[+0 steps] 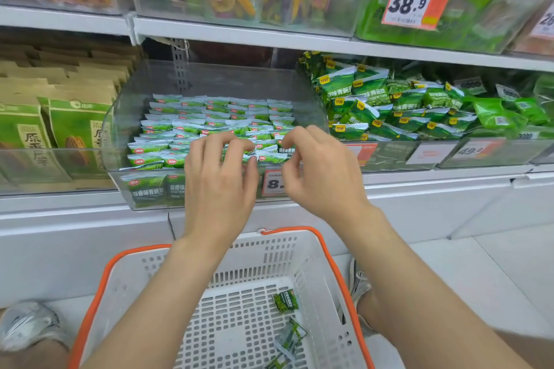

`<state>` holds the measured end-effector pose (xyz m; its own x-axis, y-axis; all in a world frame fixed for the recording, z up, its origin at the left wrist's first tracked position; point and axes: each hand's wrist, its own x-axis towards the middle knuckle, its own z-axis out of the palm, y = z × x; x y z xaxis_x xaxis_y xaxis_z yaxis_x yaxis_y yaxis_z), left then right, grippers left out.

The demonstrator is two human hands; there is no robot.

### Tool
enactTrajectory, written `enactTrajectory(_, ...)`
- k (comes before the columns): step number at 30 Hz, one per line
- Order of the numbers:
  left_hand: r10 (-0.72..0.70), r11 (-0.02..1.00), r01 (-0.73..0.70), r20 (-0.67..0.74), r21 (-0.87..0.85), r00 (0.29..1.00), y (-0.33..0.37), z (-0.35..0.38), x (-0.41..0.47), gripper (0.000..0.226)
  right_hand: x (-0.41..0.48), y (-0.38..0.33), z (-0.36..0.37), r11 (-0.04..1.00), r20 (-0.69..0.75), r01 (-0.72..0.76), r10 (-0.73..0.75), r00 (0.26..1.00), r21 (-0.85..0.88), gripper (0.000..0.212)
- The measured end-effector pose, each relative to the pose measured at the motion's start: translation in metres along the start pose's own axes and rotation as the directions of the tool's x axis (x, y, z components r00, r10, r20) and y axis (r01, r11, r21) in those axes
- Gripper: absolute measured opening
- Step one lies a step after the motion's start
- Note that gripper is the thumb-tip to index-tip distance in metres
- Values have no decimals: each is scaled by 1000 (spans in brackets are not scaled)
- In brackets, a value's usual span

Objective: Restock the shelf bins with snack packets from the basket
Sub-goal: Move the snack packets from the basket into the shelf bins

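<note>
A clear shelf bin [207,78] on the middle shelf holds neat rows of small green snack packets [168,126]. Both my hands are at its front edge. My left hand [220,183] curls its fingers over the front row and pinches a packet there. My right hand [323,171] pinches another green packet between thumb and forefinger just beside it. Below, the white basket [302,252] with an orange rim stands on the floor. It holds three loose green packets: a first packet [285,302], a second [292,335] and a third [278,362].
A bin of larger green pea packets [389,105] stands to the right, and brown-and-green paper bags [75,126] to the left. Upper-shelf bins carry price tags [416,0]. My shoes [27,323] flank the basket on the pale floor.
</note>
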<state>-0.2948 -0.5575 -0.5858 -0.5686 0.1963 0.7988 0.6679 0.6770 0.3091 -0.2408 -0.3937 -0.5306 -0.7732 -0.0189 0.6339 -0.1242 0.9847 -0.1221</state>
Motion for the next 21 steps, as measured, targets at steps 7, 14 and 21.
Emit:
enactTrajectory(7, 247, 959, -189, 294, -212, 923, 4, 43, -86, 17, -104, 17, 49, 989, 610, -138, 79, 788, 49, 14)
enactTrajectory(14, 139, 990, -45, 956, -132, 260, -6, 93, -183, 23, -196, 49, 96, 943, 921, -260, 276, 274, -205, 21)
enactTrajectory(21, 82, 990, 133, 947, -42, -312, 1, 132, -282, 33, -212, 42, 118, 964, 969, -183, 215, 119, -192, 15)
